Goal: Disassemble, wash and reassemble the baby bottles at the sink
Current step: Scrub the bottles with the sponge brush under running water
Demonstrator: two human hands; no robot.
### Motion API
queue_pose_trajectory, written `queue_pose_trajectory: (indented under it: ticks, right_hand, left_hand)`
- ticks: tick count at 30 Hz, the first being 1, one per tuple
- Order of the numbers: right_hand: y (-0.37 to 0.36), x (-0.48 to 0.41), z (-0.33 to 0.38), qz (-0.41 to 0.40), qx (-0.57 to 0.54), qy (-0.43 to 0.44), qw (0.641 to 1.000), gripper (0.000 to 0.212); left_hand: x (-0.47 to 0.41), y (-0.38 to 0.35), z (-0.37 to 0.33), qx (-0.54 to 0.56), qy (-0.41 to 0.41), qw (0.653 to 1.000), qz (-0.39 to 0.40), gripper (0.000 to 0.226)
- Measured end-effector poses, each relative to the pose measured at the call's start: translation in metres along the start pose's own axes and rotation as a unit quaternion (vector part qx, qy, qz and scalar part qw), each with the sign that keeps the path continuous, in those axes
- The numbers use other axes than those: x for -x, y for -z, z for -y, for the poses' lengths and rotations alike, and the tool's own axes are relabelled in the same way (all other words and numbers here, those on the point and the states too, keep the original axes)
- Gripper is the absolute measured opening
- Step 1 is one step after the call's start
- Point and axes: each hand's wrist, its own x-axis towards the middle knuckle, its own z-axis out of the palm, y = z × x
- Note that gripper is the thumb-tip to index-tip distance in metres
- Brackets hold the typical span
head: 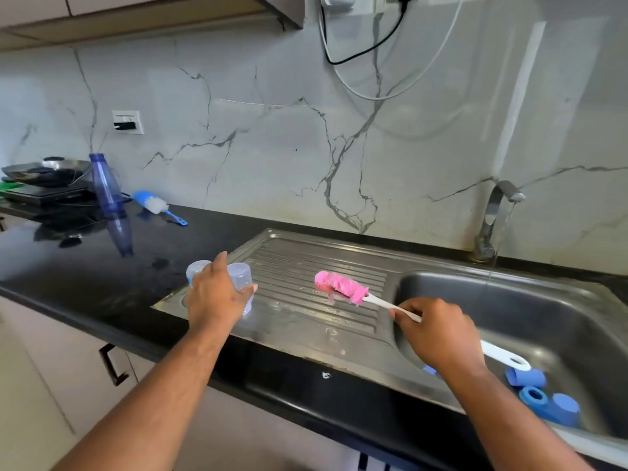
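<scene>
My left hand (215, 294) grips a clear baby bottle body (242, 277) standing upside down at the left end of the steel drainboard (306, 321). A second clear bottle body (195, 270) stands just behind it, partly hidden by my hand. My right hand (438, 331) holds the white handle of a pink sponge bottle brush (341, 287), whose pink head hovers over the drainboard ribs. Several blue bottle parts (543, 396), rings and caps, lie in the sink basin (509, 300) at the front right.
The tap (492, 212) at the back right runs a thin stream of water into the basin. On the black counter (85, 266) lie a blue and white brush (154, 203) and a tall blue bottle (103, 185); a stove with a pan is far left.
</scene>
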Motion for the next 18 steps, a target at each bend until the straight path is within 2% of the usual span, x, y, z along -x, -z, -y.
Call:
queue_pose_trajectory:
  ticks: [2,6,10,15,18]
  right_hand:
    - [0.002,-0.001,-0.008,0.004,-0.010,-0.009,1.000,0.024]
    - [0.014,-0.006,-0.032,0.004,-0.019,-0.029,0.999,0.021]
    - [0.036,-0.012,-0.071,-0.015,-0.007,-0.054,0.998,0.023]
    - [0.070,-0.019,-0.125,-0.037,0.022,-0.089,0.995,0.025]
    - [0.087,-0.023,-0.153,-0.042,0.024,-0.087,0.995,0.024]
  left_hand:
    - [0.003,0.001,-0.002,-0.029,-0.014,0.999,-0.014,0.090]
    - [0.016,0.000,-0.020,-0.067,-0.056,0.992,-0.090,0.087]
    - [0.038,-0.018,-0.065,-0.018,-0.149,0.980,-0.130,0.073]
    - [0.071,-0.061,-0.140,0.098,-0.237,0.965,-0.059,0.057]
    - [0.087,-0.093,-0.189,0.189,-0.306,0.932,0.042,0.062]
